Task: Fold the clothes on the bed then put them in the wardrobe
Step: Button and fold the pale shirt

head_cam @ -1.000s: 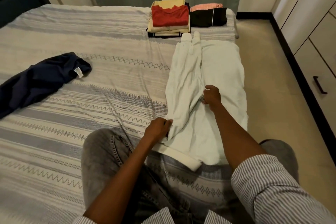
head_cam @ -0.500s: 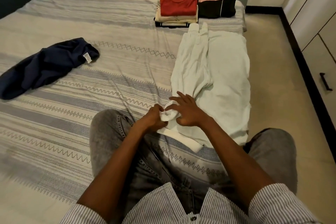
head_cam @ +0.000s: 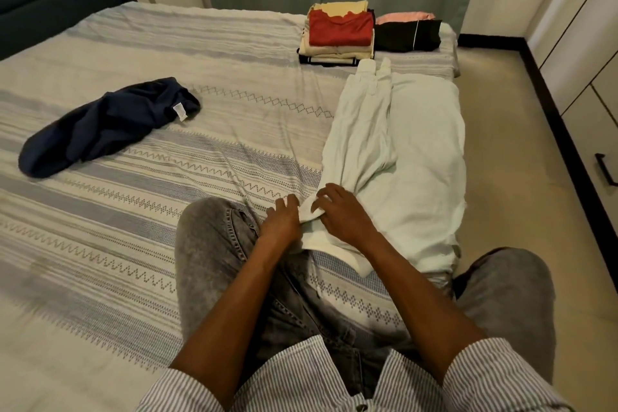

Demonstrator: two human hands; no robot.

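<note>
Right hand (head_cam: 337, 214) now down at near hem beside left hand (head_cam: 282, 221), both pinching white garment (head_cam: 411, 157) on bed (head_cam: 133, 244). Mid-fold; next, carry hem toward far end.

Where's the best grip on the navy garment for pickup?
Probably the end with the white tag, coming from above on the near side: the navy garment lies crumpled and flat on the bed, so only pinching up a fold there seems workable.

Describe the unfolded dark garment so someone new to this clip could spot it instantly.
Start at the striped bed and look to its left half, well away from the folded stacks at the far edge. The navy garment lies crumpled alone there, with a small white tag showing.
</note>
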